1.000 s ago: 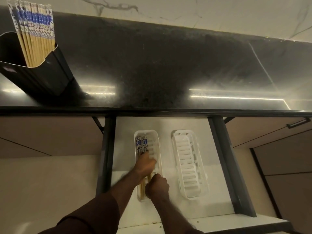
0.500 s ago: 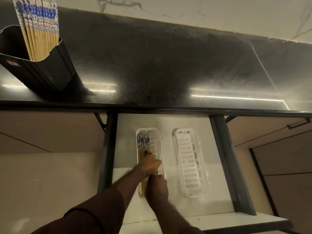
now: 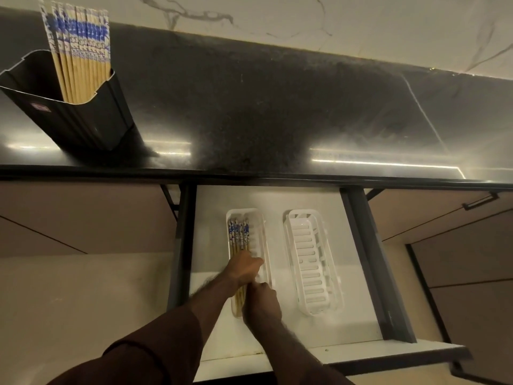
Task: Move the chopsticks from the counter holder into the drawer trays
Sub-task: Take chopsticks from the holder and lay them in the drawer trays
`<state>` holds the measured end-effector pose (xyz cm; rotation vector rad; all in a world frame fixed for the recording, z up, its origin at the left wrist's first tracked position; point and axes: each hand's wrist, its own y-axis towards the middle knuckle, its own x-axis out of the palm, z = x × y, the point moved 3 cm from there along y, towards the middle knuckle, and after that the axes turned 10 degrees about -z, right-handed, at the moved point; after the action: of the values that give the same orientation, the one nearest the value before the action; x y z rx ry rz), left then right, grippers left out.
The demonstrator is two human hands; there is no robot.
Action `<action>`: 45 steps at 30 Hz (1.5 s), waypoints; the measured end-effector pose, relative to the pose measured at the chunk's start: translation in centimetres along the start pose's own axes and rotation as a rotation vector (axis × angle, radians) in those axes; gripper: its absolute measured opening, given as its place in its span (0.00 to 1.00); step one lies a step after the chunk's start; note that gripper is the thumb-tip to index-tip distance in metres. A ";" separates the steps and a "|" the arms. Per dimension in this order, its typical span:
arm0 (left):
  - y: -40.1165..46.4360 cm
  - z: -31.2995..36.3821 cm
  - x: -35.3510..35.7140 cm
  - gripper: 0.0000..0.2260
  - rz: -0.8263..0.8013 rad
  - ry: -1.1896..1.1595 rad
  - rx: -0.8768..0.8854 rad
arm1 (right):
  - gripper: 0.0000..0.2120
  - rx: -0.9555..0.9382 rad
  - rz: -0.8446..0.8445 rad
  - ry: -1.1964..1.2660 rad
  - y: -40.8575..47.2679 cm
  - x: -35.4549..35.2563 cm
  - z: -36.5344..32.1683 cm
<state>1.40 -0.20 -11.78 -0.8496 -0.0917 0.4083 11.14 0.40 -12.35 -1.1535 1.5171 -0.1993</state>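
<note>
A black holder (image 3: 83, 118) stands on the dark counter at the far left, with several bamboo chopsticks with blue-and-white tops (image 3: 79, 51) upright in it. Below, the drawer is open with two white slotted trays. The left tray (image 3: 261, 220) holds a bundle of chopsticks (image 3: 238, 232) lying lengthwise. My left hand (image 3: 244, 266) rests fingers-down on the middle of that bundle. My right hand (image 3: 261, 301) is curled at the bundle's near end, touching the left hand. The right tray (image 3: 308, 259) has nothing in it.
The drawer's dark side rails (image 3: 369, 259) frame the white drawer floor (image 3: 211, 218). The counter's front edge (image 3: 277, 176) overhangs the drawer's back. Brown cabinet fronts lie to both sides, with a handle (image 3: 478, 202) on the right one.
Both hands have stayed on the bundle in the left tray, shifting it slightly; the left hand moved a little toward the tray's right side. The view has tilted slightly.
</note>
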 end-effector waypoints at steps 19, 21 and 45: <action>-15.7 5.3 -5.5 0.07 0.259 -0.131 0.376 | 0.14 -0.409 0.309 0.090 -10.3 -10.7 -6.2; -18.1 6.9 -6.1 0.06 0.297 -0.127 0.441 | 0.15 -0.452 0.352 0.131 -12.3 -12.8 -7.2; -36.4 6.5 -33.3 0.06 0.404 -0.077 0.828 | 0.13 -0.758 0.643 0.276 -22.5 -15.5 -35.8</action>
<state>-19.36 -29.83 22.37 -0.0243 0.1760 0.7856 -8.61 -15.81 24.74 -1.1537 2.2225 0.7379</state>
